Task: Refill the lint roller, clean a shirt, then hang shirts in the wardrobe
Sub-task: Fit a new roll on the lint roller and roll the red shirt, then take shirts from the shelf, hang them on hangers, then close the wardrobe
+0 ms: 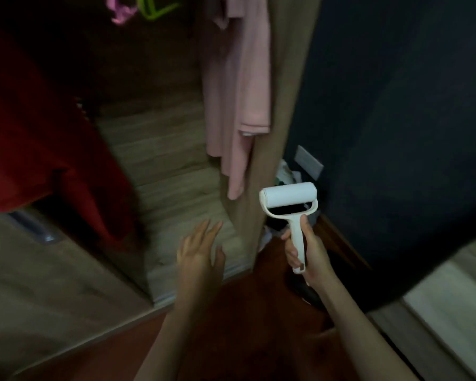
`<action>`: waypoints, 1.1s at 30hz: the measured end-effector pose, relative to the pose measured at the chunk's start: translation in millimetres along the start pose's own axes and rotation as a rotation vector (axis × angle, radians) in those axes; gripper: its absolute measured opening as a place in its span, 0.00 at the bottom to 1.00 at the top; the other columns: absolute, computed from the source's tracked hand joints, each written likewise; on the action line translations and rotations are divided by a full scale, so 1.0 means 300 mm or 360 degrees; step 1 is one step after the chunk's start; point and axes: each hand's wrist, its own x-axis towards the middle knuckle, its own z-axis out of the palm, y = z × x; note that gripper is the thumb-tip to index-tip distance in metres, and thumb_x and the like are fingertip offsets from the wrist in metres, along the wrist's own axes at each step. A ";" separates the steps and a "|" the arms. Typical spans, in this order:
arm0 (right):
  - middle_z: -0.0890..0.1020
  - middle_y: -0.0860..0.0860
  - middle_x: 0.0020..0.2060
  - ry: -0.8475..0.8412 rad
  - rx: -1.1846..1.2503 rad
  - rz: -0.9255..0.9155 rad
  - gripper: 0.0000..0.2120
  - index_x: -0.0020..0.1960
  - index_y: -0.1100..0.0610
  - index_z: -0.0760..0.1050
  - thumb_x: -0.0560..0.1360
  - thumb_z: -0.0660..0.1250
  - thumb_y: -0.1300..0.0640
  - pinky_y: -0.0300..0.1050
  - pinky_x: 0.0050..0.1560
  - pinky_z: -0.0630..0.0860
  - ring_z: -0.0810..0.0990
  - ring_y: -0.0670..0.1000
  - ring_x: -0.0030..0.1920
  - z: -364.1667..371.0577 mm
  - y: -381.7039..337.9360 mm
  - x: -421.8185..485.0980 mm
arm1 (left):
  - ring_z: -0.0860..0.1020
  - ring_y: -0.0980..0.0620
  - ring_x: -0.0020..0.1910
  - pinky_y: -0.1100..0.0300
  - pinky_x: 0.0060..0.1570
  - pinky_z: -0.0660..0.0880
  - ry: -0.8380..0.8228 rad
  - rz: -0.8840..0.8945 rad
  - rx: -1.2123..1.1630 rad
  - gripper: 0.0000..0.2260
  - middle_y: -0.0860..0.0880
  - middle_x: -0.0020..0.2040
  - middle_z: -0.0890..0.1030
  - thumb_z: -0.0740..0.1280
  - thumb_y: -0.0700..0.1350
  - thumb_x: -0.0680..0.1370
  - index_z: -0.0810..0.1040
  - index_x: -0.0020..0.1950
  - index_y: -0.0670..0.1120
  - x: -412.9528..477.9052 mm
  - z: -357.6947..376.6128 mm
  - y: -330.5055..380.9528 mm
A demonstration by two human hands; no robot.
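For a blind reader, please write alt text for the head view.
The right hand grips a white lint roller by its handle before an open wardrobe. The left hand is open and empty. A pink shirt and a red garment hang inside.

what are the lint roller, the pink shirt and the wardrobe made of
Lint roller: frame and handle look like smooth matte white plastic; the roll looks like white paper sheet.
Pink shirt: soft woven or knit cloth, matte, hanging in folds.
Wardrobe: pale wood-grain board, likely laminate; blur leaves it open.
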 end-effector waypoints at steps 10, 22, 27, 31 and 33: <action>0.65 0.54 0.18 0.0659 0.0144 -0.0054 0.28 0.35 0.64 0.72 0.77 0.55 0.40 0.35 0.17 0.58 0.61 0.48 0.15 -0.947 -0.070 -0.518 | 0.75 0.44 0.65 0.40 0.63 0.71 -0.0546 0.0472 -0.0307 0.22 0.44 0.67 0.76 0.58 0.49 0.75 0.72 0.69 0.50 -0.237 0.775 0.685; 0.76 0.53 0.25 0.1286 0.0266 0.0254 0.29 0.39 0.57 0.82 0.69 0.63 0.30 0.43 0.27 0.61 0.70 0.49 0.21 -1.581 0.099 -0.797 | 0.68 0.45 0.72 0.42 0.67 0.66 -0.1271 0.0711 0.0031 0.23 0.47 0.74 0.67 0.64 0.52 0.77 0.70 0.72 0.49 -0.525 1.413 1.100; 0.75 0.52 0.28 0.1357 0.0369 0.0260 0.30 0.41 0.59 0.78 0.69 0.63 0.31 0.43 0.26 0.65 0.71 0.47 0.24 -1.675 0.131 -0.793 | 0.53 0.46 0.78 0.42 0.72 0.52 -0.1398 0.0705 0.0313 0.24 0.49 0.79 0.53 0.60 0.54 0.80 0.62 0.76 0.51 -0.544 1.517 1.114; 0.77 0.54 0.33 0.1339 0.0397 0.0293 0.29 0.40 0.58 0.81 0.72 0.60 0.31 0.42 0.25 0.65 0.70 0.48 0.26 -1.719 0.156 -0.776 | 0.46 0.46 0.79 0.39 0.73 0.45 -0.1465 0.0752 0.0452 0.27 0.49 0.80 0.48 0.55 0.58 0.81 0.55 0.78 0.54 -0.540 1.557 1.111; 0.77 0.53 0.33 0.1301 0.0435 0.0318 0.29 0.42 0.59 0.80 0.74 0.58 0.33 0.40 0.22 0.64 0.69 0.47 0.26 -1.727 0.153 -0.767 | 0.45 0.46 0.79 0.39 0.72 0.43 -0.1460 0.0766 0.0478 0.28 0.50 0.80 0.48 0.53 0.61 0.80 0.54 0.78 0.55 -0.539 1.570 1.103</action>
